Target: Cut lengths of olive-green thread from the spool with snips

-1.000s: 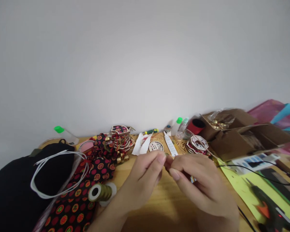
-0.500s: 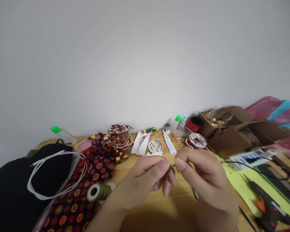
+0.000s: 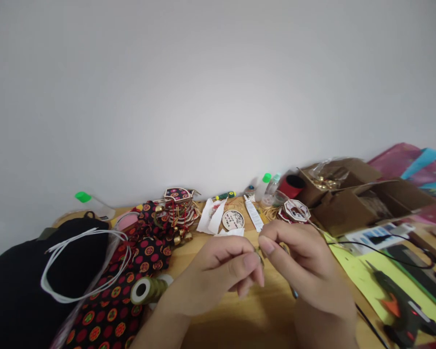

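Note:
Over the middle of the table, my left hand [image 3: 221, 271] and my right hand [image 3: 305, 276] meet almost fingertip to fingertip. Both are closed in a pinch on a short piece of olive-green cord [image 3: 260, 257], most of it hidden by the fingers. A thin bluish thing [image 3: 294, 292] peeks out beneath my right hand; its kind is not clear. Left of my left wrist lies a spool of olive-green cord [image 3: 148, 290] on its side.
Patterned black fabric [image 3: 112, 303] and a white cable coil [image 3: 45, 271] lie left. Beyond the hands are a round wooden disc [image 3: 233, 220] and a white tube [image 3: 253, 214]. Right are cardboard boxes [image 3: 334, 213], a glue gun [image 3: 403, 303] and yellow paper [image 3: 356, 269].
My fingertips have drawn slightly closer, and less of the green cord shows between them. My left fingers have curled in a little.

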